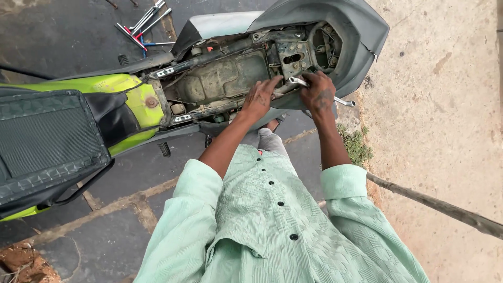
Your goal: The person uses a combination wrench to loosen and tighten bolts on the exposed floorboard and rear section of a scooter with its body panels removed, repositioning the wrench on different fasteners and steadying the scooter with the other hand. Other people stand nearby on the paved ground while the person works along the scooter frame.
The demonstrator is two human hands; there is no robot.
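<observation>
A motorcycle (220, 73) lies across the view with its seat removed, so the dirty frame and tray under the grey tail cowl (335, 26) are open to view. My right hand (318, 93) is shut on a silver spanner (346, 101) whose head sits at the frame's rear edge. My left hand (259, 98) rests on the frame rail just left of the spanner, fingers bent against the metal. The green tank panel (126, 94) lies to the left.
The black seat (47, 141) rests at the left by the green bodywork. Several hand tools (146, 26) lie on the dark paving at the top. A wooden stick (445, 207) runs across the sandy ground at the right. A weed patch (356, 144) grows near my right arm.
</observation>
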